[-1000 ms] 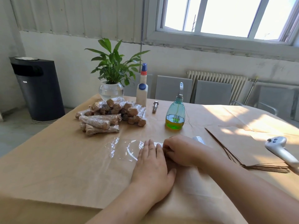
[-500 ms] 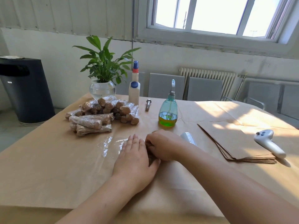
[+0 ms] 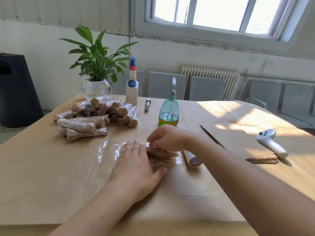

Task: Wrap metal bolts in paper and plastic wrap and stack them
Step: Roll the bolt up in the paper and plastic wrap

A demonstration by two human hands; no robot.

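Note:
A sheet of plastic wrap (image 3: 104, 151) lies spread on the brown paper table cover. My left hand (image 3: 136, 166) presses flat on it, fingers straight. Just right of those fingertips lies a paper-wrapped bolt (image 3: 162, 153) under the film. My right hand (image 3: 167, 137) hovers over it with curled fingers, pinching the wrap's edge. The plastic wrap roll (image 3: 192, 159) lies beside my right wrist. A pile of wrapped bolts (image 3: 95, 114) sits at the back left. One bare metal bolt (image 3: 147, 105) lies behind, near the glue bottle.
A green spray bottle (image 3: 168, 114) stands right behind my right hand. A white glue bottle (image 3: 132, 87) and a potted plant (image 3: 96, 77) stand at the far edge. Stacked brown paper sheets (image 3: 235, 142) and a white controller (image 3: 271, 142) lie to the right.
My right hand has lifted off the table and now pinches the film, uncovering the paper-wrapped bolt and the roll. My left hand stays pressed flat.

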